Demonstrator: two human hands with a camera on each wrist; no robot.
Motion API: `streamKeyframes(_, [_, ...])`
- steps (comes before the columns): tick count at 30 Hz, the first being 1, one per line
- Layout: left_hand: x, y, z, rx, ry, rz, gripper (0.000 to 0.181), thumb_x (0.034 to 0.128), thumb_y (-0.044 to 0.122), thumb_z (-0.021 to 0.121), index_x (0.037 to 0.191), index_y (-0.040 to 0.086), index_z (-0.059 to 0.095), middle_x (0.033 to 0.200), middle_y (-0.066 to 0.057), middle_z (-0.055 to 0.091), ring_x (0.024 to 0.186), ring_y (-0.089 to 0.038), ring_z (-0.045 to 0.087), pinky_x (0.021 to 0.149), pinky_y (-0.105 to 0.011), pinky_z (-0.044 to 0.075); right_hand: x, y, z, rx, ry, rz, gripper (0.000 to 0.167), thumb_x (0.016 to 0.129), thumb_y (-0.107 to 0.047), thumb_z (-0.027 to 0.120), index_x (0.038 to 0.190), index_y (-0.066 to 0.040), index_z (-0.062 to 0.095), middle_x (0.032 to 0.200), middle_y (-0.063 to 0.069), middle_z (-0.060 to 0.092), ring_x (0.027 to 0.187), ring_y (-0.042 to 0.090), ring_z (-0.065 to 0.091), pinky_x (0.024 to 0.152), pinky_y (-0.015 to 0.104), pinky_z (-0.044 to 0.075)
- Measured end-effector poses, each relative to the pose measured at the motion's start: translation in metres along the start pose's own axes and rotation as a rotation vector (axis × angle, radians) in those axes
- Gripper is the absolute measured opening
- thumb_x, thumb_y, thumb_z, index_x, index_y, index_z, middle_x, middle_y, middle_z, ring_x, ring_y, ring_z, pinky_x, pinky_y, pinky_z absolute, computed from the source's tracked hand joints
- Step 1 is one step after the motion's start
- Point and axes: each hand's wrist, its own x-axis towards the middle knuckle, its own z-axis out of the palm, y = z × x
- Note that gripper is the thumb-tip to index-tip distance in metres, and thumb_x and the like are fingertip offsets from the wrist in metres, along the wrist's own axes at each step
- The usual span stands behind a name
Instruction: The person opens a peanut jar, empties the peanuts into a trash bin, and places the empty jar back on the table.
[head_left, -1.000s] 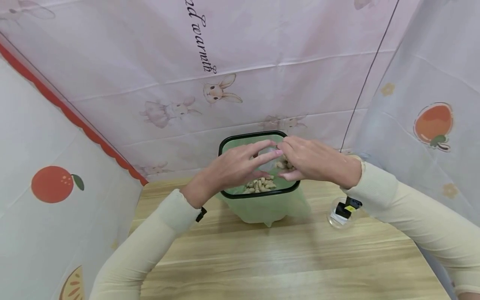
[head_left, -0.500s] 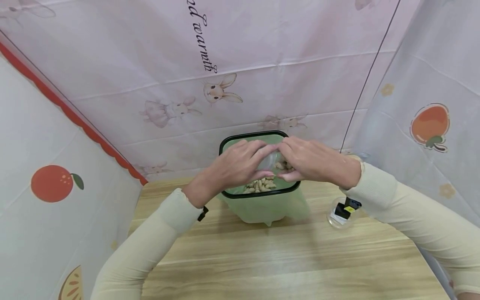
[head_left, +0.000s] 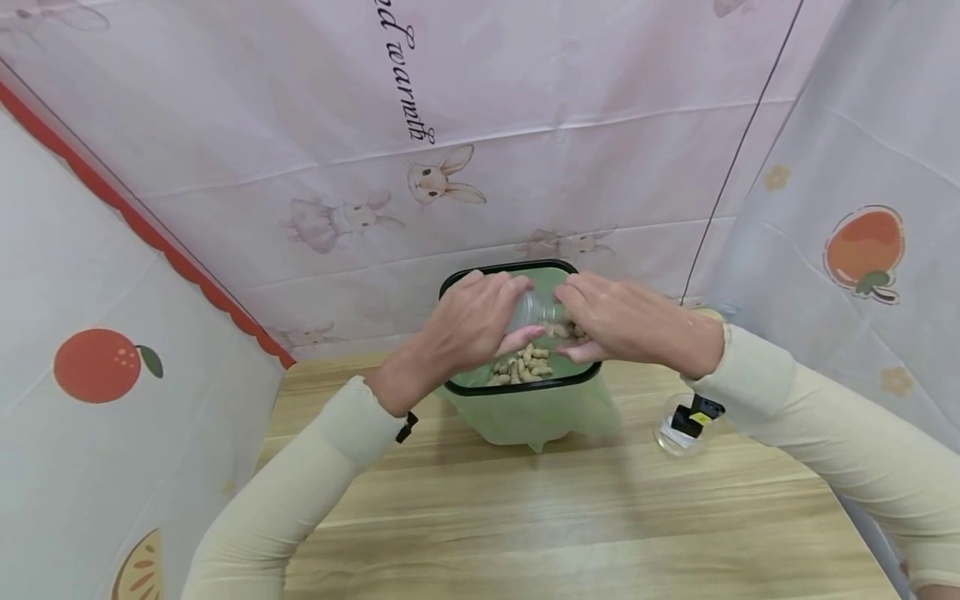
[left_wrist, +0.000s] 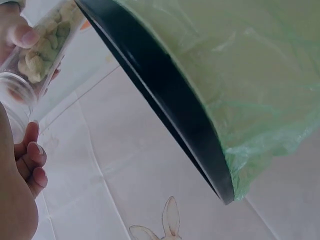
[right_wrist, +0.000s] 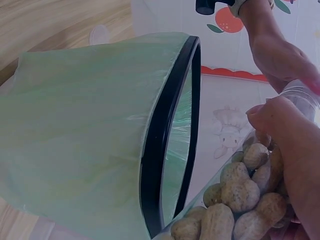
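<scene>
My right hand [head_left: 626, 321] grips a clear plastic jar [right_wrist: 202, 200] lying tilted on its side, with peanuts [right_wrist: 240, 192] inside. Facing its mouth, a second clear container [head_left: 528, 310] shows between the hands; my left hand [head_left: 468, 325] curls round it, thumb below and fingers above. The two rims are close together; whether they touch cannot be told. Both hands are over a bin [head_left: 517, 412] lined with a green bag and topped by a black rim [head_left: 525, 386]. Loose peanuts [head_left: 522, 367] lie within the bin.
A clear round container or lid [head_left: 681, 429], partly behind the right wrist camera, lies on the wooden table [head_left: 525, 517] right of the bin. A printed cloth [head_left: 360, 183] hangs close behind the bin, with further cloth walls at both sides.
My left hand's fingers were stretched towards the right hand; they have drawn back left and curled round the clear container, uncovering more of it. The right hand stays nearly still.
</scene>
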Motion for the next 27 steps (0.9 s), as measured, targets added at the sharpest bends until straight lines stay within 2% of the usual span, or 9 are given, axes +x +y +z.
streamKeyframes(5, [-0.002,-0.002,-0.003,-0.033,0.02,-0.038,0.083,0.1073,0.059,0.008,0.119,0.0,0.065,0.083,-0.005,0.066,0.065,-0.018,0.053,0.063,-0.031,0.041,-0.001,0.001,0.003,-0.01,0.019,-0.008,0.051,0.086,-0.04,0.078,0.11,0.001,0.058,0.089,0.005,0.059,0.072,0.013,0.052,0.054,0.025,0.049])
streamKeyframes(9, [-0.008,-0.005,-0.005,-0.03,0.051,-0.031,0.082,0.1075,0.059,0.008,0.116,0.001,0.065,0.084,-0.006,0.067,0.067,-0.019,0.055,0.064,-0.032,0.041,-0.004,0.003,0.004,-0.008,0.027,-0.003,0.054,0.085,-0.038,0.081,0.112,0.002,0.058,0.093,0.008,0.061,0.075,0.015,0.054,0.056,0.026,0.052])
streamKeyframes(14, [-0.021,-0.012,-0.007,-0.005,0.072,-0.017,0.078,0.1088,0.057,0.012,0.115,0.0,0.065,0.083,-0.007,0.064,0.069,-0.021,0.054,0.065,-0.034,0.04,-0.007,0.004,0.004,0.001,-0.003,0.038,0.053,0.088,-0.042,0.078,0.114,0.001,0.059,0.095,0.008,0.062,0.076,0.014,0.055,0.057,0.026,0.054])
streamKeyframes(20, [-0.04,-0.023,-0.007,0.036,0.083,-0.01,0.072,0.1103,0.054,0.018,0.113,0.0,0.065,0.084,-0.008,0.063,0.072,-0.024,0.055,0.068,-0.036,0.045,-0.013,0.007,0.006,0.001,-0.005,0.05,0.052,0.09,-0.044,0.075,0.111,-0.001,0.056,0.086,0.003,0.055,0.072,0.013,0.048,0.054,0.026,0.047])
streamKeyframes(23, [-0.051,-0.029,-0.01,0.039,0.043,-0.036,0.07,0.1104,0.054,0.02,0.115,0.0,0.064,0.086,-0.01,0.064,0.075,-0.026,0.058,0.071,-0.038,0.048,-0.016,0.009,0.006,0.0,0.002,0.039,0.052,0.091,-0.044,0.074,0.111,0.0,0.057,0.083,0.002,0.052,0.07,0.013,0.045,0.054,0.026,0.044])
streamKeyframes(27, [-0.07,-0.035,-0.015,0.011,-0.058,-0.147,0.073,0.1094,0.056,0.018,0.119,-0.001,0.063,0.096,-0.014,0.068,0.085,-0.031,0.065,0.079,-0.044,0.054,-0.019,0.012,0.006,-0.006,0.015,0.031,0.055,0.092,-0.046,0.073,0.114,0.002,0.058,0.085,0.003,0.054,0.07,0.013,0.046,0.054,0.026,0.045])
